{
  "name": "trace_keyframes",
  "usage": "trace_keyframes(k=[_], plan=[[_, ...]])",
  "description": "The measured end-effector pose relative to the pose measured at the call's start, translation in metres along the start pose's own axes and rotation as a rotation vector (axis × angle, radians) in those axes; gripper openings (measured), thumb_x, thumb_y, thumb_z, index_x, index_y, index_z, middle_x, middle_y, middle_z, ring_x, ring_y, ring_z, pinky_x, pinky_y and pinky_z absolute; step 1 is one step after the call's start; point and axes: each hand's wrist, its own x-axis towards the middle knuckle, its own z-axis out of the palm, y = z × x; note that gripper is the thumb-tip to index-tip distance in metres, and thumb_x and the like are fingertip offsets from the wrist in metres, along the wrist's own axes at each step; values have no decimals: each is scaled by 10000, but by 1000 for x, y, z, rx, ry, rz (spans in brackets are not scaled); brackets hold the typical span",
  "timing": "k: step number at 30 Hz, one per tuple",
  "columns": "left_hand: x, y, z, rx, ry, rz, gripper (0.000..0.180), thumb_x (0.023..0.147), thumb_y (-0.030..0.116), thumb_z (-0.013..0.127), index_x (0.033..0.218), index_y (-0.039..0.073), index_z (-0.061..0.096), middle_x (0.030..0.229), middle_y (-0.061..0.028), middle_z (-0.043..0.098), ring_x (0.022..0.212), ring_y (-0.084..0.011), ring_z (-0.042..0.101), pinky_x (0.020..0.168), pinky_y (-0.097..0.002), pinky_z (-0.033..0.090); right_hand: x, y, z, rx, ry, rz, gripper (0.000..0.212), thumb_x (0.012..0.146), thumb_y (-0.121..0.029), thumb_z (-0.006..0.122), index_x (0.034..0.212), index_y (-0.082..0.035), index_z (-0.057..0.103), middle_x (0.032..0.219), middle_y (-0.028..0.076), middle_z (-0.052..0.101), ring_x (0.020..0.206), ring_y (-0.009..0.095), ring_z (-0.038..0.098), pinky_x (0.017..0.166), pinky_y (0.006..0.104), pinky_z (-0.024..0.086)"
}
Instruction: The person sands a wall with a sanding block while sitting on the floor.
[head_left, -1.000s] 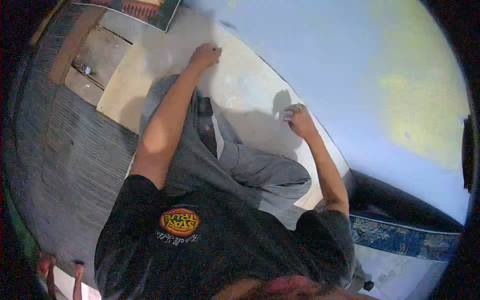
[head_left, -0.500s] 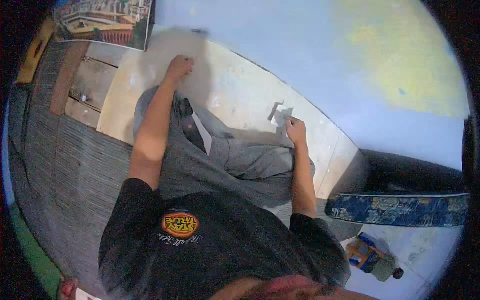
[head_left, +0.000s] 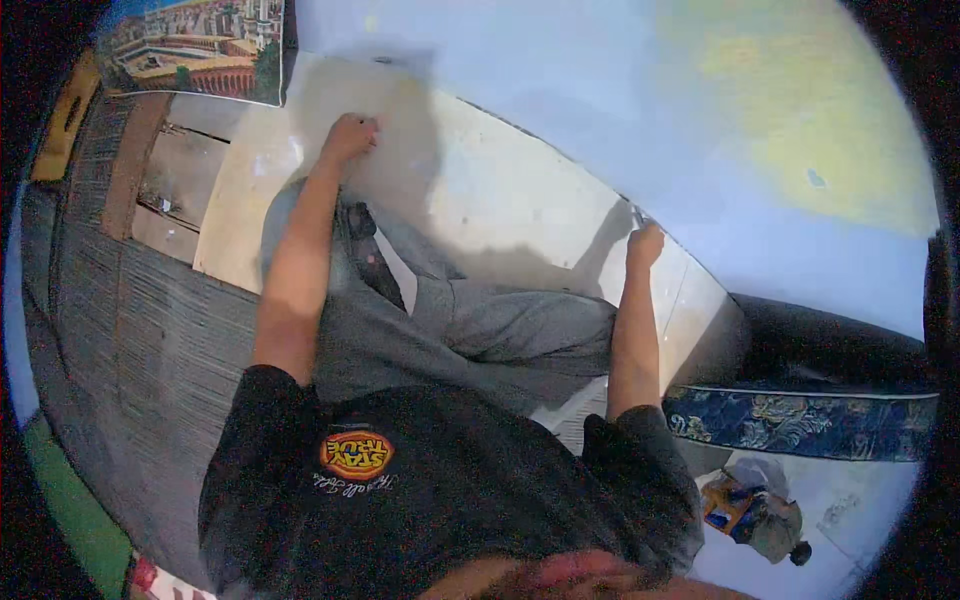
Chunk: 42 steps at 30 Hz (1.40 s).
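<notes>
My left hand [head_left: 352,138] is closed in a loose fist over the pale board [head_left: 500,190], its shadow falling around it. Whether anything small is inside those fingers I cannot make out. Farther right, my right hand [head_left: 646,245] grips a small flat grey-white piece [head_left: 638,215], seen almost edge-on. That piece is beside the seam where the board meets the pale blue wall [head_left: 560,80]; contact with the wall cannot be made out. My grey-trousered legs [head_left: 480,320] are folded between my arms, on and against the board.
A picture of buildings [head_left: 195,50] is at the upper left. Grey ribbed matting [head_left: 160,330] covers the left side. A dark blue patterned cushion-like edge [head_left: 790,420] lies at the right, with a plastic bag and small items [head_left: 755,510] below it.
My right hand has moved right and slightly up with the flat piece, from over the board to the wall seam. The piece has turned from broadside to nearly edge-on. My left hand has barely shifted.
</notes>
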Motion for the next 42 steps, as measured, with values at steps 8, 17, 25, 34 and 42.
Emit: trace_keyframes(k=[8,17,25,34,42], plan=[[-10,33,-2,2,-24,-1,348,869,295,578,915,-39,665,762,-141,689,673,-203,676,671,-342,532,-40,-105,30,-12,-319,-267,222,850,-129,497,908,-5,671,791,259,649,744,423,643,689,497,513],[-18,37,-6,41,31,-48,318,857,277,551,890,-12,680,778,-125,699,690,-217,684,696,-357,534,-21,-120,-11,464,-173,-267,317,744,-44,560,1021,-17,712,915,258,668,833,402,661,769,414,528],[-10,31,-1,-81,1,-135,347,871,305,523,914,3,687,799,-141,692,711,-236,686,728,-366,534,11,73,15,-65,113,-115,175,710,-186,637,789,-42,699,851,203,686,762,365,665,699,470,533],[-14,-2,-9,169,62,0,317,871,292,553,902,3,681,794,-143,686,681,-221,675,691,-345,532,3,46,39,27,-144,176,247,771,-283,640,828,-45,678,852,219,686,810,382,682,712,460,549],[-4,-10,0,547,161,398,290,905,263,524,931,12,667,842,-130,654,723,-250,646,705,-374,523,15,58,58,29,-28,-16,315,778,-312,674,819,0,665,838,228,677,819,392,673,748,469,534]])
